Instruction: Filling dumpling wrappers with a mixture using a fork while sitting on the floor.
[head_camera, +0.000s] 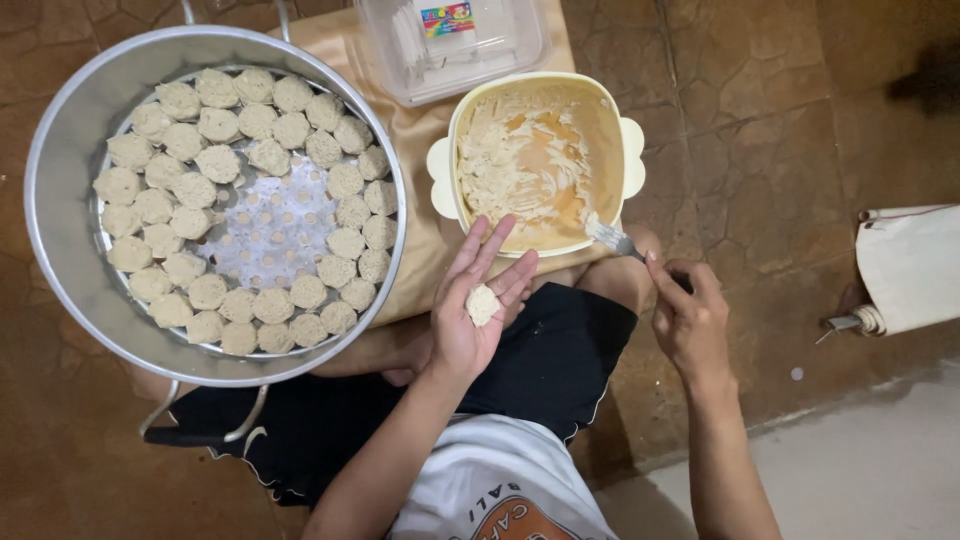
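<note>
My left hand (478, 300) is held palm up over my lap, fingers spread, with a small pale dumpling (482, 304) resting on the palm. My right hand (688, 315) grips the handle of a metal fork (612, 238), whose tines reach into a cream-coloured bowl (632, 150) smeared with beige filling paste. To the left stands a large round metal steamer pot (60, 170) with a perforated tray carrying several finished dumplings (258, 120) in rings around a bare centre.
A clear plastic container (455, 45) with white wrappers sits behind the bowl on a tan cloth (415, 150). The floor is brown stone tile (760, 120). A rolled white mat or paper (905, 265) lies at the right edge. My knees are under the bowl.
</note>
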